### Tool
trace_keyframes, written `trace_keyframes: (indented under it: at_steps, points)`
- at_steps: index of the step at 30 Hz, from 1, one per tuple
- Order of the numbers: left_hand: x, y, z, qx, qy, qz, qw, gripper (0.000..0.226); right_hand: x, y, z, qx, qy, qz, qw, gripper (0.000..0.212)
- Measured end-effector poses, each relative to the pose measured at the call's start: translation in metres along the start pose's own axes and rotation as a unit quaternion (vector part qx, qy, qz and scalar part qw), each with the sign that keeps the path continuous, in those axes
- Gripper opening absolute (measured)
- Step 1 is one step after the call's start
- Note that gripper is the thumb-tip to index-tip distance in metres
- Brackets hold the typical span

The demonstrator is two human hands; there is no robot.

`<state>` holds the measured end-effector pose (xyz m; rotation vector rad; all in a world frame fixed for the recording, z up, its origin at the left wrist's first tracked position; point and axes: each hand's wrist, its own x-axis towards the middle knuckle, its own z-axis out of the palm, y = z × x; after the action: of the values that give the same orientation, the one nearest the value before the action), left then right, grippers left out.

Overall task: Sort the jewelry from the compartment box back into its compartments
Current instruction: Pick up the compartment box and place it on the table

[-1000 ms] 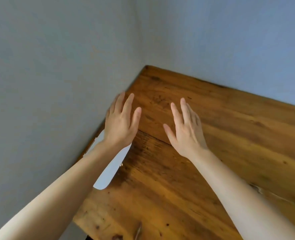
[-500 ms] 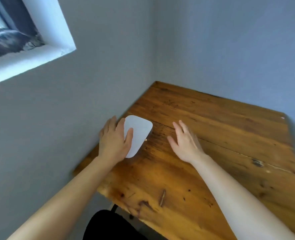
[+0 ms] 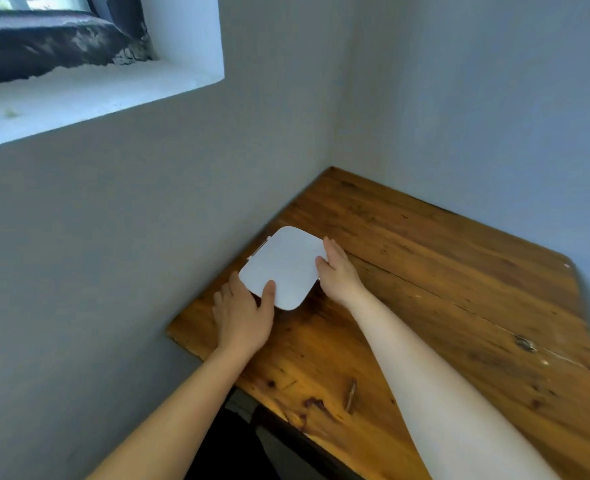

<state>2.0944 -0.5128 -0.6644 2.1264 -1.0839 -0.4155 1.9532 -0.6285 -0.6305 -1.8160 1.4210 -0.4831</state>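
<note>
Hands (image 3: pixel 243 315) around closed white box (image 3: pixel 284 266)

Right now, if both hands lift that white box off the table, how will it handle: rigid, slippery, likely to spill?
The white box looks like a flat, rigid shell with rounded corners, so it probably won't flex. Its smooth surface may be slippery; the left hand and right hand grip opposite edges, which should help. The lid appears closed, so spilling seems unlikely if kept level on leaving the table.

A worn wooden counter (image 3: pixel 442 289) of knotted, scratched planks sits pushed into the corner of two plain grey-blue walls (image 3: pixel 148 254). High on the left wall, a deep white window recess (image 3: pixel 96 95) lets in daylight.
</note>
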Motion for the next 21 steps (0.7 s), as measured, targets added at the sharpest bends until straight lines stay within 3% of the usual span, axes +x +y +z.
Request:
trace_keyframes:
  at_steps: [3,7,11,16,21]
  points:
    - [0.002,0.001,0.004,-0.034,-0.014,0.001,0.999,0.085,-0.005,0.004,-0.003,0.058,0.022,0.006,0.998,0.053]
    - [0.001,0.020,0.011,-0.031,-0.033,0.025,0.999,0.088,-0.029,0.023,-0.019,0.067,0.080,-0.009,0.995,0.048]
    - [-0.009,0.043,0.030,-0.027,-0.084,0.072,0.993,0.106,-0.063,0.058,-0.045,0.078,0.152,0.018,0.985,0.047]
    - [-0.045,0.069,0.049,-0.055,-0.176,0.090,0.979,0.104,-0.116,0.099,-0.063,0.094,0.232,0.036,0.967,0.042]
    - [-0.066,0.079,0.058,-0.058,-0.216,0.093,0.970,0.106,-0.144,0.127,-0.058,0.101,0.278,0.047,0.954,0.040]
